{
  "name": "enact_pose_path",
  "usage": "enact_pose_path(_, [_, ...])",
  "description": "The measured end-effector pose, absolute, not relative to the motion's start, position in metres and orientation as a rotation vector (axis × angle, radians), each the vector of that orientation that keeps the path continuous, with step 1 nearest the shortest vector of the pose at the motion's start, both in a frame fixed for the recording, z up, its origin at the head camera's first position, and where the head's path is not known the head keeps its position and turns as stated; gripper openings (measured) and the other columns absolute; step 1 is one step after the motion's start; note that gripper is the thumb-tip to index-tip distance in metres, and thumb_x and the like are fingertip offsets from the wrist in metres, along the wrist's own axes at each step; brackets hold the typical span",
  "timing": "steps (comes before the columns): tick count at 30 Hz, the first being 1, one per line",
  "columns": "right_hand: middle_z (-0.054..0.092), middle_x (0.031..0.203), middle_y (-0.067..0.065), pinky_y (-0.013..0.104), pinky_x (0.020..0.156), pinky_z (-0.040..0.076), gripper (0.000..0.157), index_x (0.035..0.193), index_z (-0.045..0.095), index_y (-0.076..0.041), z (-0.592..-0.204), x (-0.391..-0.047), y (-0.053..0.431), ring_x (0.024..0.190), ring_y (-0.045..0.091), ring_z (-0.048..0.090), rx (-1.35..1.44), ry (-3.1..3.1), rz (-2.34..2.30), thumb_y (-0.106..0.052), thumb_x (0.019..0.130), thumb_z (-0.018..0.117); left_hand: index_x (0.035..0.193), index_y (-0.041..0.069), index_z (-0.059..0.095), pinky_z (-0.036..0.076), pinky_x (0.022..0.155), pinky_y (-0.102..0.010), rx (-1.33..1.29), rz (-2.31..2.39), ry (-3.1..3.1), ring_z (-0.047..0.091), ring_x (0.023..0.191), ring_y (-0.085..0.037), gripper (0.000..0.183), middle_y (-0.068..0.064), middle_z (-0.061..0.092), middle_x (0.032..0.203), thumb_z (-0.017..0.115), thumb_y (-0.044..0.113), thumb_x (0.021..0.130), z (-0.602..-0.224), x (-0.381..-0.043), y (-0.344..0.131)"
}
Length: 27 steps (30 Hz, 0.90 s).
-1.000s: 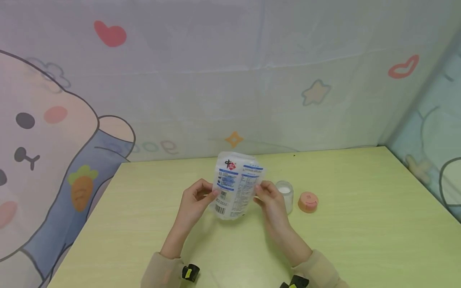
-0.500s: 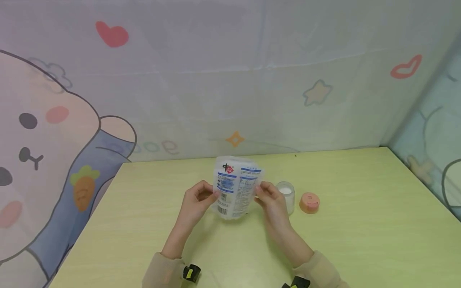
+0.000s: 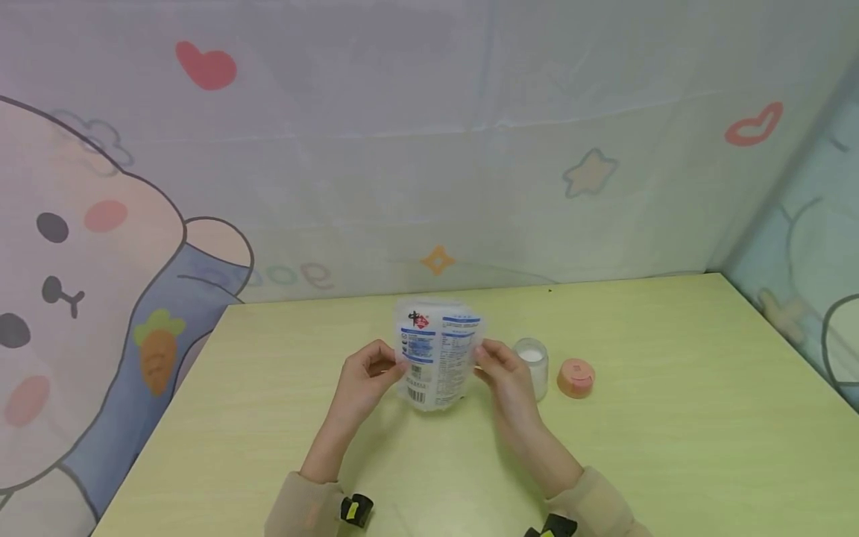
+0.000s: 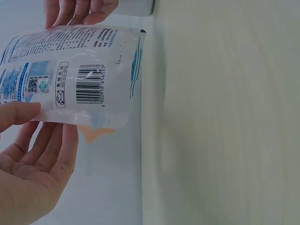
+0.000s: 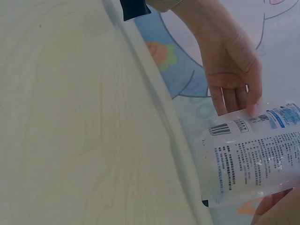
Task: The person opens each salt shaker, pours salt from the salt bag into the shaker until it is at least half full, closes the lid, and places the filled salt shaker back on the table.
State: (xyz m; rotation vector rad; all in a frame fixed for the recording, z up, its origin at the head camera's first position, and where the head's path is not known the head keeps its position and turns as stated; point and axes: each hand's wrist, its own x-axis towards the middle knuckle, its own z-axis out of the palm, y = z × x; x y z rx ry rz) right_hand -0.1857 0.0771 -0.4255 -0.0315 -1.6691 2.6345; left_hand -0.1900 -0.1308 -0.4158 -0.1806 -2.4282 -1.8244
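Observation:
A white plastic salt bag [image 3: 439, 358] with blue and black print is held up over the table by both hands. My left hand [image 3: 362, 384] pinches its left edge, thumb on the printed face and fingers behind, as the left wrist view shows. On the opposite edge, my right hand [image 3: 513, 380] pinches the bag between thumb and fingers. A barcode [image 4: 90, 84] shows near the bag's lower end. Just right of the right hand stands an uncapped clear glass jar [image 3: 539, 373] with white contents, partly hidden by that hand. Beside it lies a round orange-pink lid [image 3: 576, 379].
The pale yellow-green table [image 3: 671, 418] ends at a printed cloth backdrop [image 3: 403, 149] behind it. Black straps with yellow marks sit at both sleeves; one is the left wrist strap [image 3: 356, 510].
The bag's upper edge has dropped and shifted slightly left, so the printed face looks shorter in the head view. Both hands keep their grip and have hardly moved.

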Motion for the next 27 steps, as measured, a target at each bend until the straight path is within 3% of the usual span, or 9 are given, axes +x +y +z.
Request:
enact_pose_path(8, [0.066, 0.086, -0.016, 0.026, 0.090, 0.045, 0.020, 0.087, 0.066, -0.023, -0.4269, -0.1851, 0.0764, 0.092, 0.003, 0.057, -0.025, -1.713, 2.609, -0.007, 0.094, 0.058, 0.086, -0.001, 0.059, 0.052, 0.078, -0.023, -0.139, -1.837, -2.429, 0.066, 0.082, -0.013, 0.007, -0.013, 0.069, 0.094, 0.066, -0.002, 0.085, -0.4169, -0.1903, -0.1313])
enact_pose_path(27, [0.066, 0.087, -0.016, 0.033, 0.097, 0.043, 0.019, 0.089, 0.067, -0.021, -0.4284, -0.1860, 0.0749, 0.093, 0.005, 0.058, -0.095, -1.765, 2.596, -0.005, 0.093, 0.057, 0.083, 0.000, 0.060, 0.052, 0.082, -0.029, -0.079, -1.791, -2.441, 0.064, 0.092, -0.019, 0.008, -0.012, 0.067, 0.096, 0.067, -0.003, 0.083, -0.4191, -0.1904, -0.1300])
